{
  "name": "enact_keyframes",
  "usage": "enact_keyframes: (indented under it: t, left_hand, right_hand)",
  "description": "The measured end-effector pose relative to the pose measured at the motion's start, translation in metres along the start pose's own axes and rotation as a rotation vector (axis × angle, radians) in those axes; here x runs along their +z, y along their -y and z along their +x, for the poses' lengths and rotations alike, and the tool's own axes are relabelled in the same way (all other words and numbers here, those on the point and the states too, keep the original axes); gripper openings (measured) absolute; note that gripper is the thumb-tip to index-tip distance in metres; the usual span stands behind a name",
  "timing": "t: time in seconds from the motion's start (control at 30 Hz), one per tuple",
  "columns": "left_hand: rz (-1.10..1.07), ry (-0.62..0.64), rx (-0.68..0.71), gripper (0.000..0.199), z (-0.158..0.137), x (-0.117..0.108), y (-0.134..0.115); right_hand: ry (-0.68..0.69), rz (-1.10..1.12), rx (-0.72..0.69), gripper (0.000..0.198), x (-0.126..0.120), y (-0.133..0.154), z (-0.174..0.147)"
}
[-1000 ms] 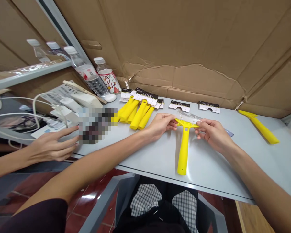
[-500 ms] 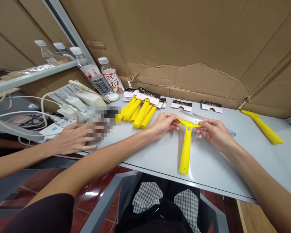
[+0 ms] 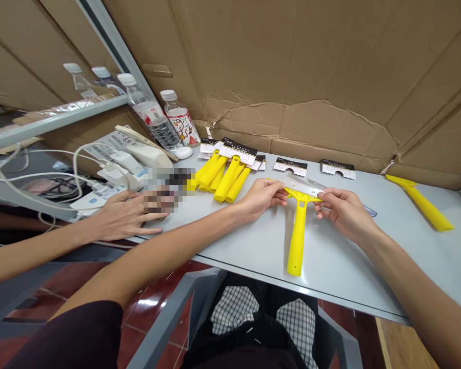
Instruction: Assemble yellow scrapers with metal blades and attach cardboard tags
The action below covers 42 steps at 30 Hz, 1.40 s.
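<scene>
Between my two hands is a T-shaped squeegee (image 3: 297,233) with a yellow handle and a clear, shiny blade strip along its head. Its handle points toward me over the table. My left hand (image 3: 266,197) pinches the left end of the head between thumb and fingers. At the right end, my right hand (image 3: 341,211) grips the head the same way. Just behind the blade lie two black-and-white header cards (image 3: 291,166). Left of these, several yellow squeegee handles (image 3: 228,179) lie in a pile with cards at their far ends.
Another yellow handle (image 3: 426,205) lies at the right. Another person's hand (image 3: 122,215) rests at the left, near a blurred patch. Bottles (image 3: 182,123), white chargers and cables (image 3: 115,177) crowd the left side. A cardboard wall (image 3: 292,66) stands behind the grey table (image 3: 245,251).
The view has shifted slightly, so the surroundings sit a little farther right. Both my hands keep their hold on the squeegee's head, with little visible movement.
</scene>
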<state>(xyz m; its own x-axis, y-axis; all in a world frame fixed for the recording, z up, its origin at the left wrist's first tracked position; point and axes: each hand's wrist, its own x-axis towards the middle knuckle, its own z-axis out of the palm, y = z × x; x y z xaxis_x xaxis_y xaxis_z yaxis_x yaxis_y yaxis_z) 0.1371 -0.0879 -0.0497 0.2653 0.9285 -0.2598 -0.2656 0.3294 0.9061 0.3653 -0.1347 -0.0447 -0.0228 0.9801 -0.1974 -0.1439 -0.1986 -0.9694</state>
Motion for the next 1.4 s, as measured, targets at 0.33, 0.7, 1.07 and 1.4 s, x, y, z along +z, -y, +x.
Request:
enact_keyframes:
  t: [0.33, 0.7, 1.07, 1.4]
  left_hand:
    - [-0.006, -0.012, -0.009, 0.031, -0.0005, 0.0000, 0.0004]
    - [0.012, -0.019, 0.002, 0.029, -0.0035, 0.0018, 0.0006]
    - [0.065, -0.026, 0.021, 0.029, -0.0025, 0.0023, 0.0013]
    - [0.006, 0.018, -0.023, 0.027, 0.0005, -0.0003, 0.0023]
  right_hand:
    - [-0.008, -0.003, -0.007, 0.036, 0.0015, 0.0012, -0.0002]
    - [0.008, -0.010, 0.013, 0.034, 0.0044, 0.0040, -0.0014]
    - [0.056, -0.037, 0.003, 0.034, 0.0015, 0.0021, -0.0006]
    - [0.002, -0.040, -0.024, 0.024, 0.0044, 0.0011, -0.0005]
